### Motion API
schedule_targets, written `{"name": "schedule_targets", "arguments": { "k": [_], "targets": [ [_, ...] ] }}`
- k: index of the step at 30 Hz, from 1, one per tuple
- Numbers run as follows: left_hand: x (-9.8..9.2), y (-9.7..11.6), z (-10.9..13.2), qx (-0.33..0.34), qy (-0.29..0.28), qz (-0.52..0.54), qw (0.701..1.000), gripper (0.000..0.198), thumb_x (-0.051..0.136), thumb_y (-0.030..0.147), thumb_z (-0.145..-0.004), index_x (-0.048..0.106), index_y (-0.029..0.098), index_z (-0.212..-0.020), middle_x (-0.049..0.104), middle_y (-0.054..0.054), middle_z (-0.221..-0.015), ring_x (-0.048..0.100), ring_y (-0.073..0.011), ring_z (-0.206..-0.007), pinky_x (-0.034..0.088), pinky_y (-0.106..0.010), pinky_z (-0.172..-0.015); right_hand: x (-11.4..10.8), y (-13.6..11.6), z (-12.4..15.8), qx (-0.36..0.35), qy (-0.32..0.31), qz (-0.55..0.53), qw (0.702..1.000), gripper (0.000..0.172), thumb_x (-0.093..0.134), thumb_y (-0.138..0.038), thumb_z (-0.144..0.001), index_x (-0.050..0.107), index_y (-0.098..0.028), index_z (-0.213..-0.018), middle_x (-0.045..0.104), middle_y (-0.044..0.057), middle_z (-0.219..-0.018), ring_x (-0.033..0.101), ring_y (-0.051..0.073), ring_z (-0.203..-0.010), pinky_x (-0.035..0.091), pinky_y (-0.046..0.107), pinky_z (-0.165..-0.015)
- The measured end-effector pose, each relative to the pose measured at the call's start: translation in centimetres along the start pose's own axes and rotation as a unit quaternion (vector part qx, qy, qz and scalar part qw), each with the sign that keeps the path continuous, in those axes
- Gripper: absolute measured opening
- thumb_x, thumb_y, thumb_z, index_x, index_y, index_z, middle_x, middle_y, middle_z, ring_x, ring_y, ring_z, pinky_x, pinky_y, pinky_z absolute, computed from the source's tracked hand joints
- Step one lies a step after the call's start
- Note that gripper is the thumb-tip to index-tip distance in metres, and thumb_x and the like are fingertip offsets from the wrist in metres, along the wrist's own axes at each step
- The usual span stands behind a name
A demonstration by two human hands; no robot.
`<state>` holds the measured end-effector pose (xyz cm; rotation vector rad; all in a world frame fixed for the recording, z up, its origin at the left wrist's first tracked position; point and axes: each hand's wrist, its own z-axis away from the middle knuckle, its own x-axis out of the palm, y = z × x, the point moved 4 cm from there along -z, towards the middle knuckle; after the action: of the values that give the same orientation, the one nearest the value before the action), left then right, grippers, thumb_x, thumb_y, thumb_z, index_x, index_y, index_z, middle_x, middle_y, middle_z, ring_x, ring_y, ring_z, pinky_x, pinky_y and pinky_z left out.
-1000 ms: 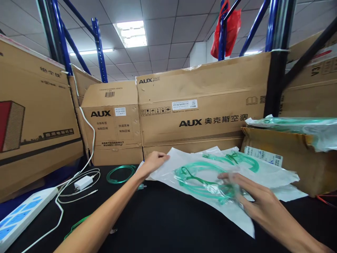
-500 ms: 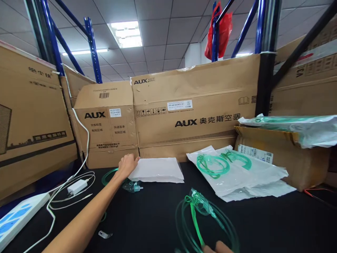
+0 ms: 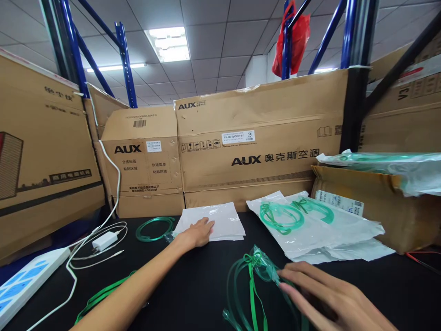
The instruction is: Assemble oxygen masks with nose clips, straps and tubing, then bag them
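Observation:
My left hand [image 3: 200,231] rests on the near edge of a white packet [image 3: 223,223], its fingers stretched out and holding nothing. My right hand [image 3: 320,289] is at the lower right, fingers apart, its fingertips against a clear green mask [image 3: 264,266] with coiled green tubing [image 3: 237,299] and a green strap [image 3: 252,294]. Left of the packet lies a ring of green tubing [image 3: 155,238]. Green bands [image 3: 103,294] lie partly behind my left forearm.
White bags with green tubing inside [image 3: 317,234] lie at the right, beside an open carton [image 3: 372,202] topped by another bag. A power strip [image 3: 34,276], white adapter [image 3: 105,241] and cables lie left. Large AUX cartons [image 3: 255,174] stand behind.
My left hand has moved right, from the packet's left corner onto its near part. My right hand has come up into view over the mask. The packet's far edge has shifted slightly upward.

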<state>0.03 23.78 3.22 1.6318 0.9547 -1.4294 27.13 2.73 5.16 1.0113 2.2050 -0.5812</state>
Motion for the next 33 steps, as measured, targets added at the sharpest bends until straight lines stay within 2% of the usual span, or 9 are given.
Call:
{"name": "schedule_targets", "arguments": {
  "k": [6,12,16,18,20,23,26,30,33],
  "targets": [
    [-2.1,1.6,1.0,0.018,0.042,0.007,0.999,0.034,0.070,0.030,-0.102,0.065,0.019,-0.134,0.063,-0.012,-0.141,0.066,-0.0300,-0.122,0.057,-0.053,-0.101,1.1,2.9,0.1,0.044,-0.053,-0.020,0.997,0.031,0.060,-0.042,-0.102,0.076,-0.035,-0.128,0.076,0.004,-0.134,0.076,0.031,-0.119,0.066,0.045,-0.099],
    [-5.8,8.7,8.0,0.114,0.143,0.069,0.981,0.020,0.050,0.025,-0.112,0.068,0.017,-0.114,0.071,-0.009,-0.117,0.067,-0.0231,-0.114,0.054,-0.040,-0.102,2.3,3.2,-0.9,-0.044,-0.078,-0.059,0.994,0.043,0.050,-0.018,-0.103,0.068,-0.034,-0.139,0.068,0.006,-0.146,0.065,0.025,-0.135,0.056,0.045,-0.112],
    [-3.7,14.2,13.1,0.229,0.171,0.060,0.956,0.020,0.060,0.038,-0.107,0.070,0.021,-0.105,0.073,-0.003,-0.103,0.070,-0.0227,-0.095,0.058,-0.037,-0.087,2.9,3.6,-2.0,-0.080,-0.122,-0.064,0.987,0.054,0.044,-0.008,-0.098,0.065,-0.031,-0.143,0.063,0.009,-0.152,0.055,0.025,-0.145,0.051,0.049,-0.115],
    [-1.6,16.5,14.8,0.327,0.272,-0.003,0.905,0.044,0.060,0.062,-0.101,0.071,0.019,-0.096,0.073,-0.001,-0.086,0.069,-0.0215,-0.076,0.058,-0.033,-0.069,3.1,3.6,-2.7,-0.067,-0.175,-0.061,0.980,0.057,0.045,-0.009,-0.097,0.062,-0.030,-0.146,0.058,0.009,-0.158,0.050,0.026,-0.149,0.048,0.050,-0.118],
    [0.4,17.6,15.4,0.345,0.347,-0.033,0.871,0.046,0.056,0.059,-0.104,0.068,0.020,-0.083,0.068,0.002,-0.072,0.064,-0.0171,-0.062,0.052,-0.029,-0.058,2.9,3.4,-3.6,-0.038,-0.225,-0.064,0.972,0.061,0.047,-0.009,-0.095,0.058,-0.029,-0.151,0.055,0.008,-0.161,0.047,0.026,-0.151,0.044,0.050,-0.121],
    [1.9,17.0,16.2,0.337,0.403,-0.049,0.850,0.040,0.045,0.028,-0.113,0.065,0.020,-0.079,0.063,0.005,-0.064,0.058,-0.0128,-0.052,0.043,-0.029,-0.050,2.3,2.8,-4.4,0.001,-0.267,-0.082,0.960,0.056,0.053,-0.016,-0.097,0.057,-0.030,-0.152,0.057,0.007,-0.159,0.054,0.028,-0.145,0.045,0.048,-0.120],
    [1.4,13.9,18.0,0.322,0.370,-0.053,0.870,0.041,0.037,0.013,-0.114,0.066,0.022,-0.086,0.068,0.006,-0.069,0.065,-0.0119,-0.059,0.042,-0.030,-0.054,1.5,2.4,-3.8,0.022,-0.274,-0.082,0.958,0.044,0.061,-0.038,-0.101,0.064,-0.031,-0.145,0.061,0.009,-0.153,0.062,0.031,-0.138,0.052,0.045,-0.115],
    [0.1,9.2,20.3,0.272,0.296,-0.082,0.912,0.032,0.043,0.041,-0.115,0.069,0.025,-0.108,0.082,0.004,-0.103,0.077,-0.0178,-0.097,0.051,-0.028,-0.077,1.5,2.3,-0.2,0.078,-0.289,-0.027,0.954,0.060,0.064,-0.066,-0.095,0.063,-0.035,-0.147,0.055,0.011,-0.160,0.060,0.040,-0.139,0.054,0.052,-0.110],
    [0.4,9.1,20.9,0.253,0.265,-0.094,0.926,0.028,0.047,0.040,-0.113,0.068,0.023,-0.124,0.081,0.000,-0.115,0.076,-0.0207,-0.104,0.055,-0.027,-0.080,1.9,1.9,3.0,0.080,-0.282,0.004,0.956,0.070,0.064,-0.071,-0.092,0.053,-0.041,-0.154,0.050,0.007,-0.164,0.056,0.042,-0.139,0.053,0.056,-0.107]
  ]
}}
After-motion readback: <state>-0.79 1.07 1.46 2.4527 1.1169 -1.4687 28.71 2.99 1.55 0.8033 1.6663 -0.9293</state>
